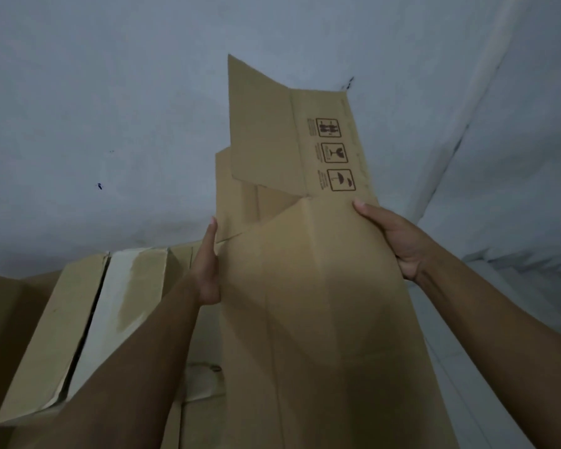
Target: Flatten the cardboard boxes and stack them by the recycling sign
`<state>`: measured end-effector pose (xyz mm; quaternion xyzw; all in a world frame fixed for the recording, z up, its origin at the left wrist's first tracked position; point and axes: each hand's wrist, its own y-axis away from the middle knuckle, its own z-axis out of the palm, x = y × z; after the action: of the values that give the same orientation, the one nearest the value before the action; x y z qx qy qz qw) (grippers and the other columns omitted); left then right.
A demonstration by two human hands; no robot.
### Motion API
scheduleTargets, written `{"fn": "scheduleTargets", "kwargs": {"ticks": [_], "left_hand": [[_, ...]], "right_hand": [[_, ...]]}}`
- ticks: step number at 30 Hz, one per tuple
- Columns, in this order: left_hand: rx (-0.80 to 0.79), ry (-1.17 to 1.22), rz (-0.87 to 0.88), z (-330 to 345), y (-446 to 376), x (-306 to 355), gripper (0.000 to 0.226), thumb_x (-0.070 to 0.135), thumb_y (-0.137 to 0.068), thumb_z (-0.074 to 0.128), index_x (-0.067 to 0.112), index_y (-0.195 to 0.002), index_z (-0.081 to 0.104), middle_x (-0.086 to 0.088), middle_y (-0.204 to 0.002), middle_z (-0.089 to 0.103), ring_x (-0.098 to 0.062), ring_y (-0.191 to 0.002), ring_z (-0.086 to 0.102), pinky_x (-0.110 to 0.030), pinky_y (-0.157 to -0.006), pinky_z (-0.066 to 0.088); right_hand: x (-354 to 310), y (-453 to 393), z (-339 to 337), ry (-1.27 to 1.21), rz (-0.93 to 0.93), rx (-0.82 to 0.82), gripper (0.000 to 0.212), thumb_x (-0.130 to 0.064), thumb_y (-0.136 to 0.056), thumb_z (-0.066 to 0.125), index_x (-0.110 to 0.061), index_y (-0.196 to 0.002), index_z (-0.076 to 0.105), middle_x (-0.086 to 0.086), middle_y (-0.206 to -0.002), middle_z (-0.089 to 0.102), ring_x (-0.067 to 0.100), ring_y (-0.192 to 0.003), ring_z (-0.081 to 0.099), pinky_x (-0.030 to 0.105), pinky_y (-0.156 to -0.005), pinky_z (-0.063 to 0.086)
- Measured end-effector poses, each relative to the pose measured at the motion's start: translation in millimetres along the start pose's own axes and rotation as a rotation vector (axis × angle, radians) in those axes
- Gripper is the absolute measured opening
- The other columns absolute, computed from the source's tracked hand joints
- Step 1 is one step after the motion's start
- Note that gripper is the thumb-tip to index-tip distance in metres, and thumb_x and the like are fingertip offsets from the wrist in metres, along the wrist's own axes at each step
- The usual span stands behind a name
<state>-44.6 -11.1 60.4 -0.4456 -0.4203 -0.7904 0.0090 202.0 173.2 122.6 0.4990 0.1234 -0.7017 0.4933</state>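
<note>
A flattened brown cardboard box (308,286) stands on end in front of me, its printed handling symbols near the top. My left hand (208,270) presses flat against its left edge, fingers straight. My right hand (395,238) grips its right edge, fingers curled behind and thumb on the front. Its upper flaps splay outward against the white wall. More flat cardboard (237,202) leans on the wall just behind it.
An unflattened box (78,328) with white tape along its top seam sits to the left, by my left forearm. The white wall (110,108) fills the background, and a wall corner (460,131) runs down on the right. Pale floor (499,367) shows at lower right.
</note>
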Motion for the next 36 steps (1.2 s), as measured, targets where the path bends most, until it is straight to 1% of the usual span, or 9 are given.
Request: {"fn": "scheduleTargets", "kwargs": {"ticks": [4,8,11,13,20,23,25,30,36], "left_hand": [[0.06,-0.029,0.026,-8.2,-6.2,-10.4,0.07,0.077,-0.079,0.051,0.024,-0.122,0.069,-0.009,-0.117,0.071,-0.026,-0.1,0.07,-0.042,-0.088,0.052],[0.269,-0.165,0.031,-26.4,-6.5,-8.4,0.08,0.081,-0.07,0.059,0.024,-0.126,0.064,-0.006,-0.111,0.072,-0.027,-0.103,0.066,-0.043,-0.087,0.053],[0.533,-0.305,0.273,-29.7,-6.9,-14.1,0.072,0.055,-0.089,0.06,0.007,-0.141,0.048,-0.001,-0.113,0.056,-0.022,-0.099,0.055,-0.041,-0.092,0.049],[0.63,-0.449,0.356,-31.7,-9.7,-20.8,0.06,0.049,-0.094,0.056,-0.001,-0.128,0.059,-0.011,-0.116,0.062,-0.023,-0.089,0.055,-0.032,-0.078,0.044],[0.773,-0.558,0.294,-51.0,-35.5,-54.9,0.079,0.077,-0.072,0.056,0.008,-0.106,0.073,-0.012,-0.098,0.073,-0.031,-0.09,0.068,-0.045,-0.086,0.056],[0.817,-0.584,0.227,-59.8,-47.0,-71.4,0.087,0.084,-0.063,0.053,0.007,-0.1,0.074,-0.013,-0.098,0.073,-0.032,-0.092,0.068,-0.048,-0.087,0.056],[0.839,-0.601,0.197,-56.6,-48.9,-73.1,0.078,0.077,-0.072,0.055,0.005,-0.093,0.074,-0.016,-0.098,0.072,-0.034,-0.094,0.067,-0.047,-0.087,0.055],[0.827,-0.714,0.097,-58.5,-77.2,-83.8,0.062,0.054,-0.095,0.051,-0.005,-0.107,0.069,-0.027,-0.115,0.065,-0.039,-0.107,0.061,-0.038,-0.09,0.047],[0.842,-0.804,0.077,-65.6,-114.2,-96.0,0.059,0.055,-0.095,0.047,-0.001,-0.098,0.067,-0.024,-0.105,0.068,-0.039,-0.099,0.063,-0.036,-0.077,0.045]], "right_hand": [[1.1,-8.3,-7.2,0.054,0.002,0.04,0.04,-0.03,-0.099,0.054,-0.007,-0.131,0.061,0.017,-0.124,0.068,0.027,-0.107,0.068,0.043,-0.094,0.055],[14.9,-25.5,-22.4,0.263,-0.012,0.166,0.036,-0.029,-0.097,0.062,-0.009,-0.127,0.064,0.014,-0.117,0.072,0.029,-0.107,0.07,0.045,-0.093,0.056],[34.1,-40.3,-28.8,0.462,-0.02,0.292,0.023,-0.029,-0.096,0.065,-0.015,-0.114,0.071,0.01,-0.107,0.075,0.026,-0.095,0.073,0.042,-0.085,0.059],[52.4,-53.1,-35.6,0.599,-0.008,0.36,0.025,-0.03,-0.096,0.063,-0.018,-0.117,0.069,0.006,-0.107,0.073,0.024,-0.093,0.071,0.04,-0.084,0.059],[108.9,-93.0,-42.0,0.839,0.19,0.47,0.12,-0.096,-0.06,0.046,-0.013,-0.145,0.044,0.009,-0.139,0.054,0.031,-0.12,0.055,0.046,-0.099,0.046],[124.1,-107.6,-48.2,0.884,0.243,0.609,0.103,-0.088,-0.077,0.04,-0.008,-0.142,0.047,0.012,-0.133,0.056,0.03,-0.107,0.057,0.04,-0.086,0.047],[134.8,-121.7,-57.6,0.899,0.254,0.664,0.081,-0.074,-0.088,0.04,-0.007,-0.133,0.053,0.011,-0.12,0.061,0.026,-0.088,0.056,0.036,-0.076,0.047],[152.5,-143.3,-71.9,0.926,0.335,0.711,0.065,-0.061,-0.093,0.048,-0.009,-0.13,0.055,0.01,-0.12,0.063,0.025,-0.086,0.056,0.031,-0.065,0.041],[169.6,-161.6,-95.8,0.865,0.416,0.532,0.078,-0.065,-0.09,0.051,-0.013,-0.148,0.043,0.006,-0.147,0.051,0.028,-0.126,0.053,0.039,-0.105,0.044]]}}
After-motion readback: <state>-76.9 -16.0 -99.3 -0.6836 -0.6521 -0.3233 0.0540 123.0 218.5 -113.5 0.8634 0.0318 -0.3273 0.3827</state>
